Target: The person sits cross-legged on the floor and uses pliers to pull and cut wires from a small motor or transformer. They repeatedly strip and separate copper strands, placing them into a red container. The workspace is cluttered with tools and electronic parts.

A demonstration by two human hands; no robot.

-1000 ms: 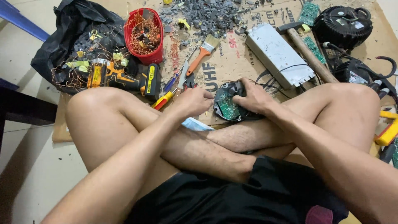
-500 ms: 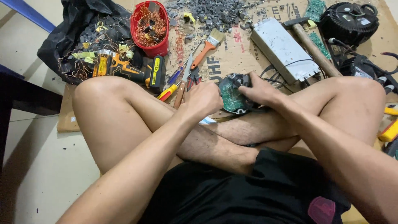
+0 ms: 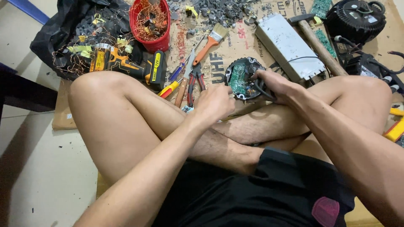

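A black bag [image 3: 63, 29] is lying at the far left with wires on it. Next to it a red bucket [image 3: 151, 23] is standing, and a yellow drill [image 3: 126, 65] is lying just below. Pliers [image 3: 194, 84] and a paint brush [image 3: 209, 42] are lying close by, crowding the floor. The left hand [image 3: 215, 103] is curling almost shut, and I cannot tell what it is holding. The round black part [image 3: 244, 77] is sitting by the crossed legs, its green board facing up. The right hand [image 3: 275, 86] is gripping its right edge. A gray metal box [image 3: 288, 44] and a hammer [image 3: 315, 40] are lying slanted behind.
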